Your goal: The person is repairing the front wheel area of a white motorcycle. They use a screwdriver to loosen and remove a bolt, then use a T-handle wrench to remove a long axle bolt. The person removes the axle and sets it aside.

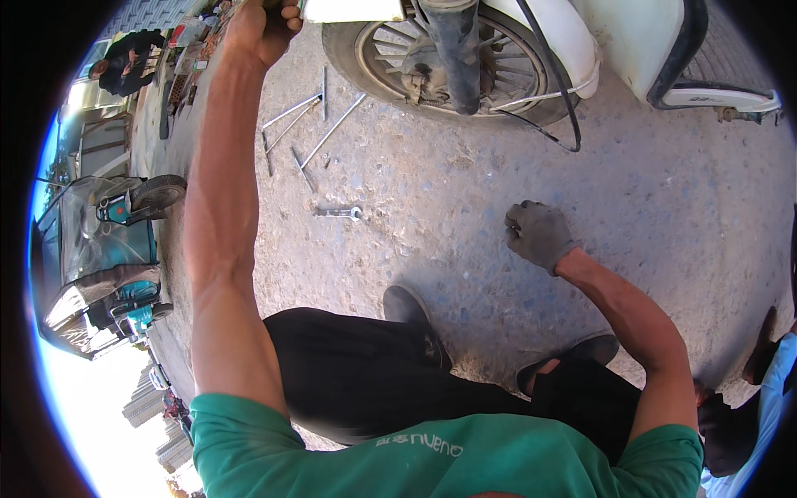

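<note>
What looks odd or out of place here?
Uneven gloving: right hand wears a gray glove, left hand is bare. Metal rod tools and a wrench lie loose on the ground, a possible trip risk. No spill visible.

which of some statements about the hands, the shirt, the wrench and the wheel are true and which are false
1. The right hand wears a dark grey glove. True.
2. Both hands are gloved. False: the left hand is bare.
3. The wrench lies on the ground, touched by neither hand. True.
4. The wrench is to the right of the right hand. False: it is to its left.
5. The wheel has spokes. True.
6. The wearer is dressed in red on top. False: the shirt is green.
</note>
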Motion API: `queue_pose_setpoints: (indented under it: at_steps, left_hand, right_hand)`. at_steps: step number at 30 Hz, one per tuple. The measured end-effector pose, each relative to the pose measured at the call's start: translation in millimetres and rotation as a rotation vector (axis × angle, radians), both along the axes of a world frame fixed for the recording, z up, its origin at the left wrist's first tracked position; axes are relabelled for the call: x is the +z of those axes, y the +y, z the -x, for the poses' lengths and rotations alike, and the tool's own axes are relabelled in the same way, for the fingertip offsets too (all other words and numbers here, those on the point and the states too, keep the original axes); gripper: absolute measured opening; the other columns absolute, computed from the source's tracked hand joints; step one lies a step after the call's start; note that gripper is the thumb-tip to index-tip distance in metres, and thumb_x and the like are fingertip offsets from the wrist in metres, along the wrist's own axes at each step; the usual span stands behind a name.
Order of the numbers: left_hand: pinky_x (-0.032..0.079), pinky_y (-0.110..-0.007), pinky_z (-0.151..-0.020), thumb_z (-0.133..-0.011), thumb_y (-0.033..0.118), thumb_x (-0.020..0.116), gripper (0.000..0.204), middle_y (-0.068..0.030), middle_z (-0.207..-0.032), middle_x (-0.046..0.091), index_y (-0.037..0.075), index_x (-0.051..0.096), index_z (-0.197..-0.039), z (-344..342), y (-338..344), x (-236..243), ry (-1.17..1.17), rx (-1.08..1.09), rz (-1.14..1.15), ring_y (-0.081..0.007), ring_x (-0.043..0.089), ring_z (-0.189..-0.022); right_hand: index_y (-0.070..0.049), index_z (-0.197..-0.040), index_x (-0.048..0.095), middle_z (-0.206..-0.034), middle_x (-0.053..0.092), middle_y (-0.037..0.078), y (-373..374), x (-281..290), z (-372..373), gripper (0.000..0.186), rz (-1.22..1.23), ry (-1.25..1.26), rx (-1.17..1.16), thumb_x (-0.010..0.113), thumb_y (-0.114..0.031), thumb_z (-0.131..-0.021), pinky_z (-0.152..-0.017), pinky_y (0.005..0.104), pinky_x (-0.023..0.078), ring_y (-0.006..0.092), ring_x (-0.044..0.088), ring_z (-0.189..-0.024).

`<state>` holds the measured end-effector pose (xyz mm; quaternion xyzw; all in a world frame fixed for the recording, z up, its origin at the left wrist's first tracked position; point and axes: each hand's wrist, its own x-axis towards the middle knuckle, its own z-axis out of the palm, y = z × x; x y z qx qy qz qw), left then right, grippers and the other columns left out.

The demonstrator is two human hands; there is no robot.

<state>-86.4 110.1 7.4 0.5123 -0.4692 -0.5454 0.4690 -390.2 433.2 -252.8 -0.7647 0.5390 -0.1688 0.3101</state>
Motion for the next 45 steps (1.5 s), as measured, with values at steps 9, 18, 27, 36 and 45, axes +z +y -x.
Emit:
queue_pose_setpoints:
  at_steps: [9, 18, 27, 36, 45]
  left_hand:
    - [0.040, -0.031, -0.057, -0.108, 0.031, 0.044, 0.030, -0.0060, -0.077, 0.054, 0.004, 0.053, -0.097, -14, -14, -2, 0.110, -0.060, -0.107, -0.0153, 0.048, -0.062]
    - [0.037, -0.030, -0.058, -0.109, 0.029, 0.042, 0.029, -0.0035, -0.078, 0.052, 0.004, 0.057, -0.104, -28, -24, -2, 0.125, -0.156, -0.103, -0.0143, 0.045, -0.064]
    - [0.038, -0.029, -0.057, -0.109, 0.030, 0.042, 0.031, -0.0026, -0.077, 0.053, 0.005, 0.060, -0.105, -24, -20, 0, 0.126, -0.174, -0.109, -0.0128, 0.045, -0.063]
    - [0.036, -0.027, -0.055, -0.110, 0.029, 0.038, 0.031, -0.0002, -0.076, 0.048, 0.006, 0.057, -0.103, -10, -12, 0, 0.145, -0.172, -0.100, -0.0111, 0.042, -0.061]
    - [0.035, -0.026, -0.054, -0.110, 0.029, 0.036, 0.031, 0.0011, -0.076, 0.046, 0.006, 0.056, -0.103, -7, -9, -2, 0.103, -0.132, -0.084, -0.0092, 0.041, -0.061]
  right_hand:
    - [-0.004, -0.090, 0.064, -0.080, 0.068, 0.006, -46, 169, 38, 0.015, 0.173, -0.711, 0.009, 0.071, -0.011, -0.079, -0.063, 0.0301, 0.056, 0.0152, 0.069, -0.072]
    - [-0.002, -0.099, 0.074, -0.089, 0.073, 0.012, -135, 216, 77, 0.021, 0.435, -0.957, -0.335, 0.071, -0.014, -0.083, -0.072, 0.0324, 0.055, 0.0199, 0.069, -0.076]
    - [-0.004, -0.095, 0.075, -0.093, 0.072, 0.021, -192, 214, 34, 0.023, 0.567, -0.849, -0.499, 0.069, -0.021, -0.080, -0.081, 0.0438, 0.054, 0.0362, 0.070, -0.090]
    - [-0.006, -0.100, 0.075, -0.094, 0.073, 0.020, -191, 224, 17, 0.025, 0.603, -0.734, -0.612, 0.065, -0.022, -0.083, -0.084, 0.0480, 0.053, 0.0380, 0.069, -0.092]
    - [-0.019, -0.100, 0.080, -0.086, 0.075, 0.009, -227, 216, -7, 0.031, 0.632, -0.428, -0.718, 0.072, -0.043, -0.081, -0.084, 0.0454, 0.053, 0.0274, 0.073, -0.086]
